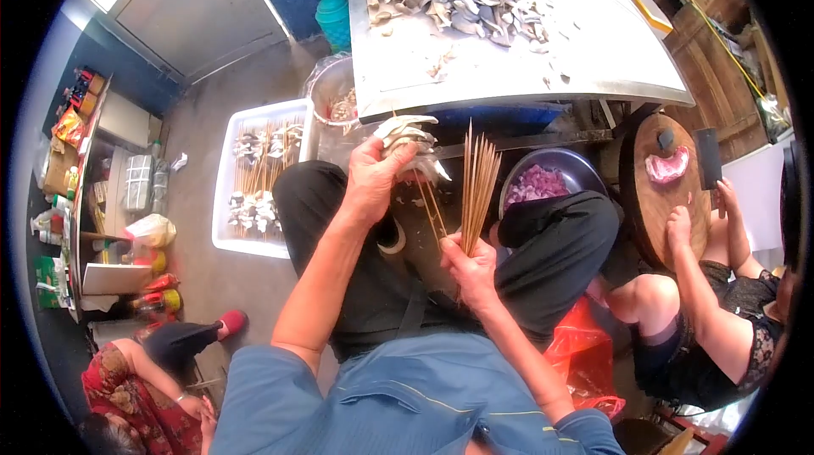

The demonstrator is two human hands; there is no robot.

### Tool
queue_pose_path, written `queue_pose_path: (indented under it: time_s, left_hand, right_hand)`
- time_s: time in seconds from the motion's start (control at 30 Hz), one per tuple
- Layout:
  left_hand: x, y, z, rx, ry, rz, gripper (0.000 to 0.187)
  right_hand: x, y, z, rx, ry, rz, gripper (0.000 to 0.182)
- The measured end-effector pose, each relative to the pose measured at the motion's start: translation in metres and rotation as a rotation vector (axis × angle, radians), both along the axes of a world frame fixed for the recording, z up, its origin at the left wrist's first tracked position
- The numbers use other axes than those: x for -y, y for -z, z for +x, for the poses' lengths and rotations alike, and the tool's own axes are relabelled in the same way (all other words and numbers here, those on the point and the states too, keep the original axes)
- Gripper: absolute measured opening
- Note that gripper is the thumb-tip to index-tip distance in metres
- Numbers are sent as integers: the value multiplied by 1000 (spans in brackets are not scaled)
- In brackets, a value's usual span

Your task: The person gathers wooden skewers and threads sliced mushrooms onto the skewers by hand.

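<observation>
My left hand is closed around several curved grey-white pieces of food; I cannot make out their kind. Two thin sticks run down from these pieces toward my other hand. My right hand grips a bundle of bamboo skewers, points upward, and its fingertips also meet the lower ends of those two sticks. Ahead, a heap of similar grey-white pieces lies on the metal-topped table. To the left, a white tray on the floor holds rows of loaded skewers.
Under the table's right side stands a metal bowl of pink diced meat. A basket is at the table's left corner. To the right, a person holds a cleaver by a round chopping block with meat. Another person sits lower left.
</observation>
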State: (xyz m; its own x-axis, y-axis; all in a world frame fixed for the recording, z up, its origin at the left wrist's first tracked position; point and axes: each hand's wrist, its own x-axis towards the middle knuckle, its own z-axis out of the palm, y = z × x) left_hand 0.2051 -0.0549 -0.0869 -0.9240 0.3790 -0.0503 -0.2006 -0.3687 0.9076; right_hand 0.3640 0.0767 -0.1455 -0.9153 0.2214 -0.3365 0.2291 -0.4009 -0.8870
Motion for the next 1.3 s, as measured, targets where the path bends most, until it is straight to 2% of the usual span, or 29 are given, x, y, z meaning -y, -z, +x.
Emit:
queue_pose_path:
  time_s: [0.43,0.53,0.6,0.77,0.97,1.17,1.3]
  left_hand:
    - [-15,10,21,53,46,-3,30]
    - [-10,5,15,-16,56,-13,32]
    - [-6,7,11,-48,-37,-19,37]
    - [-8,1,3,69,-73,47,29]
    - [-3,8,2,18,-81,-38,18]
    - [3,13,4,13,-44,-137,18]
    - [-1,19,11,5,-47,-114,20]
  right_hand:
    - [0,4,2,3,76,-21,12]
    - [-7,0,-2,-26,72,44,12]
    - [-9,1,-2,-38,82,32,12]
    - [-4,7,2,5,60,30,12]
    - [-7,7,2,-5,35,36,12]
    - [-9,12,5,-11,-1,68,11]
    - [-9,14,6,11,-10,77,13]
